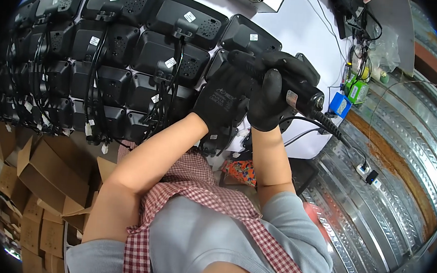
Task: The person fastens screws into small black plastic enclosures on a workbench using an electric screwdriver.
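Note:
My right hand (270, 97), in a black glove, is wrapped round a black corded electric screwdriver (306, 95). The tool lies slanted, its narrow front end toward the upper left and its coiled cord trailing down to the right. Just left of it, my left hand (222, 98), also gloved in black, reaches in under the tool's front end, over a black display unit. Its fingertips are hidden, so what they touch does not show. Beyond both hands, another black display unit (237, 32) lies back side up, a small white label on it. The screwdriver's bit cannot be made out.
Rows of black display housings (118, 5) with bundled black cables (96, 70) cover the white table (308, 36) on the left. At the right edge are green (356, 91) and blue boxes (339, 104) and a power strip (367, 174). Open cardboard boxes (59, 175) stand below left.

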### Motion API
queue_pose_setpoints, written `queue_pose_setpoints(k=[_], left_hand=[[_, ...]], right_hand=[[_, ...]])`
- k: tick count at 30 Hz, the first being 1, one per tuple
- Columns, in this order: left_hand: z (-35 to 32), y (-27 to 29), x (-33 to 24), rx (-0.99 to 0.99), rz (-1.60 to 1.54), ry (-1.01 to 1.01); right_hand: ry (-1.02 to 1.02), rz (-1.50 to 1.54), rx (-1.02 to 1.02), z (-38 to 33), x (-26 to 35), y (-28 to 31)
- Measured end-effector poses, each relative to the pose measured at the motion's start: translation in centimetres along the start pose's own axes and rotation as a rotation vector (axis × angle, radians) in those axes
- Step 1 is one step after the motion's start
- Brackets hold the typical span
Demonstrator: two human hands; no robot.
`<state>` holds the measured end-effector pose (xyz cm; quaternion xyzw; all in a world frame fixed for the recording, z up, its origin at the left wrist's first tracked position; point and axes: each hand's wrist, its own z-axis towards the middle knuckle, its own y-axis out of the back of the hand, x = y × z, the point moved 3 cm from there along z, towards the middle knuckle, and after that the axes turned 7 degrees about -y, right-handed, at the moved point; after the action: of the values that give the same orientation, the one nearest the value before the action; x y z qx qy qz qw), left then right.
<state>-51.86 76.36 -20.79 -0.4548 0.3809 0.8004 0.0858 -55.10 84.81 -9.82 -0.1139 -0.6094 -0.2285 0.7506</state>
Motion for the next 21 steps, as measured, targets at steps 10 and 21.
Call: queue_pose_setpoints(k=[10, 21], left_hand=[[0.1, 0.3, 0.1, 0.087, -0.273, 0.247], [0.2, -0.1, 0.1, 0.075, 0.108, -0.004]], right_hand=[[-0.298, -0.051, 0.157, -1.4, -4.8, -0.1], [0.138, 0.203, -0.151, 7.1, 1.6, -0.4]])
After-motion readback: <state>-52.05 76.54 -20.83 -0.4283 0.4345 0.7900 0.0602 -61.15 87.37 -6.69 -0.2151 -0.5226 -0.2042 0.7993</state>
